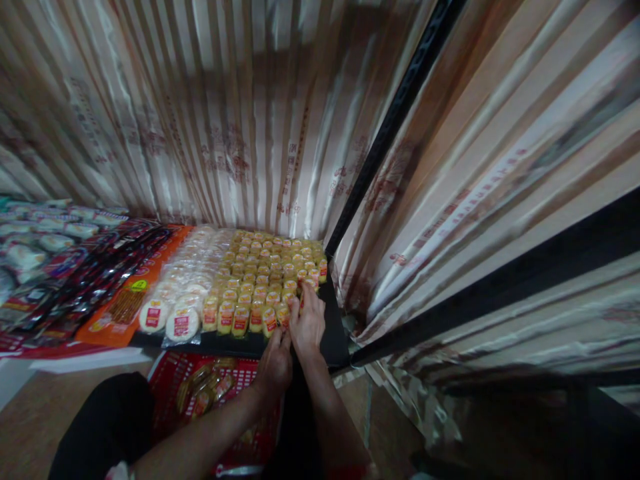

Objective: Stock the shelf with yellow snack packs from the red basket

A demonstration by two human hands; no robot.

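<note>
Rows of small yellow snack packs (245, 290) with red and white labels stand packed together on a black shelf (335, 327). At the front right of these rows, both my hands meet the packs. My left hand (275, 363) is closed, its fingers on a yellow pack (269, 320) in the front row. Just to the right, my right hand (307, 323) reaches over the pack ends with bent fingers touching them; its fingertips are partly hidden. Below the shelf edge, a red basket (167, 380) holds several loose wrapped packs (203, 393).
Left of the yellow packs lie round white wrapped crackers (183, 323), an orange bag of sticks (127, 300) and dark packets (95, 267). A pleated printed curtain (250, 133) hangs behind. Black metal posts (385, 133) and rails (475, 293) frame the right side.
</note>
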